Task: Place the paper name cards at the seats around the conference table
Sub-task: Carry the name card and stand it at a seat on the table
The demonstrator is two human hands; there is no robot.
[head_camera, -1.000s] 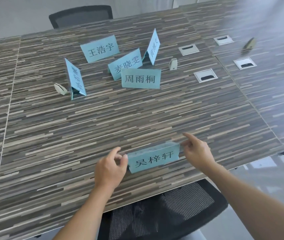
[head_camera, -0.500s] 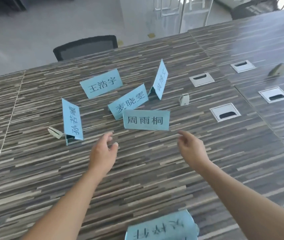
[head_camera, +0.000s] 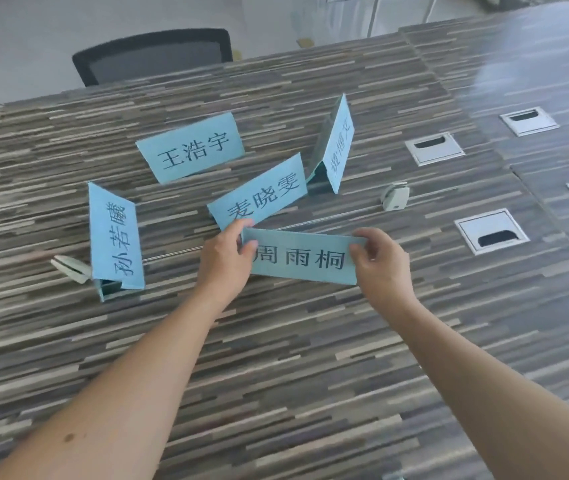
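Left hand and right hand pinch opposite ends of blue name card, fingers clamped on its edges. Card mid tabletop, just before four other cards.

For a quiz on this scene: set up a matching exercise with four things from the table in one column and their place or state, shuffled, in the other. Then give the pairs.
Things:
1. 周雨桐 card
2. 孙若曦 card
3. 王浩宇 card
4. black chair

Place or state:
A. at the table's far edge
B. gripped at both ends by the left hand and right hand
C. farthest of the cards, text facing the camera
D. leftmost card, text running sideways, beside a small white clip

Pairs: 1-B, 2-D, 3-C, 4-A
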